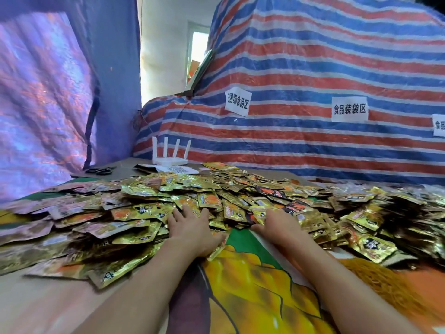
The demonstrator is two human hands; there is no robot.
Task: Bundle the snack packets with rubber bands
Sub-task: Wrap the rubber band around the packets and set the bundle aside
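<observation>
Head view: both hands laid into the heap of snack packets

Both bare forearms reach forward over the desk (43, 307), which is covered with a bright cloth (252, 280) printed in yellow, green and orange. The left hand (190, 229) lies palm down on the near edge of the pile of snack packets (216, 196), with its fingers (185, 209) straight and spread over the gold foil. One gold packet (218, 248) sticks out from under the heel of that hand, on the thumb side.

The right hand (277, 225) also lies palm down, its thumb stretched toward the left hand. Its fingers (271, 214) run forward into the heap and the tips are covered by packets, so I cannot tell whether they pinch anything.

Packets lie loose and overlapping ahead of both sets of fingers and far out to either side of them. Most are gold, and a few dark ones lie just beyond the right fingers. Between the two wrists the cloth is bare.

Well beyond the left fingers, past the heap, stand a white router (168, 154) with four aerials and, further left, black scissors (100, 170). A red, white and blue striped tarp (313, 68) rises behind, carrying white paper labels (349, 109).
</observation>
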